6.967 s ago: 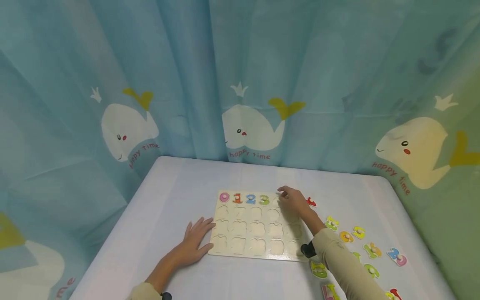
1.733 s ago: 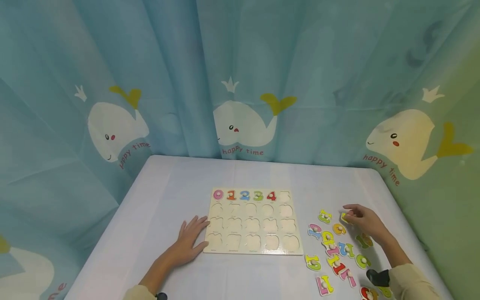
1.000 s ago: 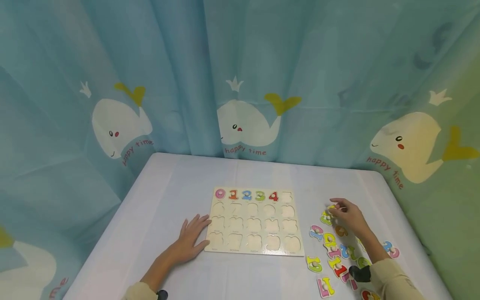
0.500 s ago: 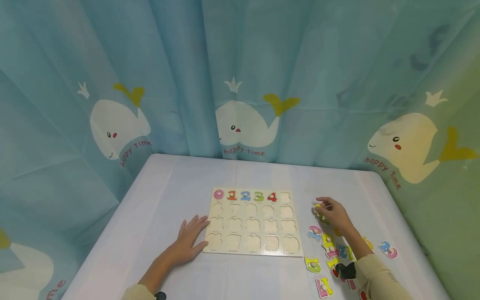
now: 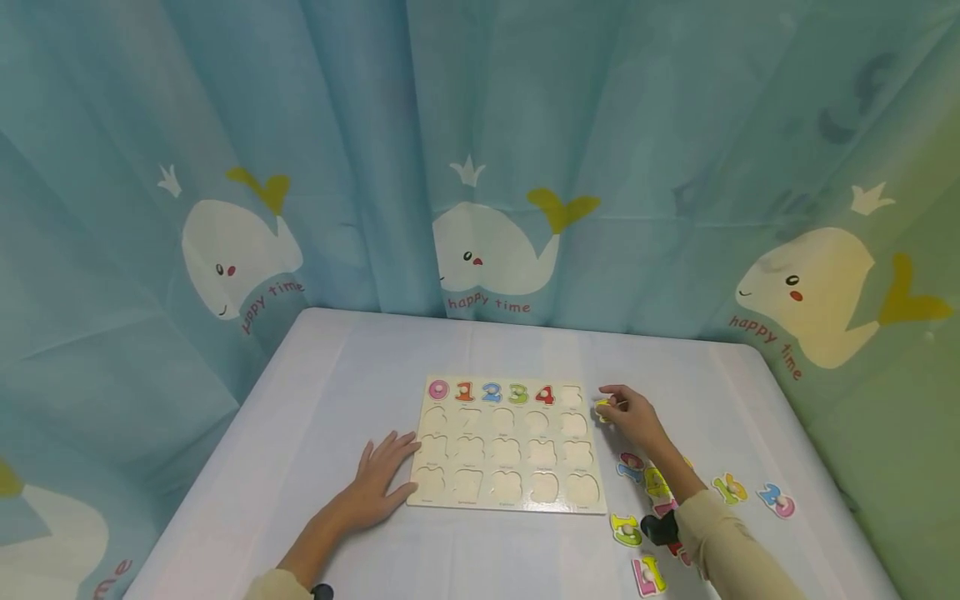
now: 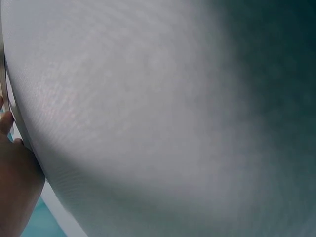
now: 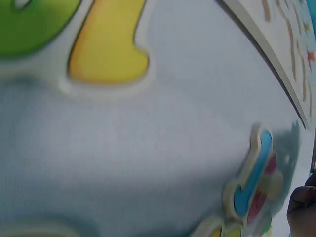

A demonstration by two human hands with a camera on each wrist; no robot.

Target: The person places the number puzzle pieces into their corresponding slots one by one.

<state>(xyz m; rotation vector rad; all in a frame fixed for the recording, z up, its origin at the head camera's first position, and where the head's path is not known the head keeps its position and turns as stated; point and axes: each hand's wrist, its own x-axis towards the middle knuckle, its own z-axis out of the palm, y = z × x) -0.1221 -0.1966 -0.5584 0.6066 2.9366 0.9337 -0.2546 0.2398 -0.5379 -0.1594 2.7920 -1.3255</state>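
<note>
A cream number puzzle board (image 5: 487, 467) lies mid-table. In its top row sit a pink 0 (image 5: 438, 389), an orange 1, a blue 2, a green 3 and a red 4 (image 5: 545, 395). Just off the board's right edge, my right hand (image 5: 636, 419) pinches a yellow number piece (image 5: 603, 410); the fingers hide part of it. My left hand (image 5: 381, 482) is spread flat, its fingertips and thumb at the board's left edge. The left wrist view shows part of that hand (image 6: 19, 182). In the right wrist view, fingers (image 7: 303, 205) appear at the right edge.
Several loose number pieces lie right of the board, some under my right forearm. Among them are a yellow-green one (image 5: 625, 529), a pink-yellow one (image 5: 649, 575) and a blue-pink one (image 5: 776, 500). A whale-print curtain (image 5: 375, 167) hangs behind the table.
The red 4, off to the board's right seven seconds ago, now sits in the top row. My right hand has carried the yellow piece leftward from the loose pieces. The left hand stays put.
</note>
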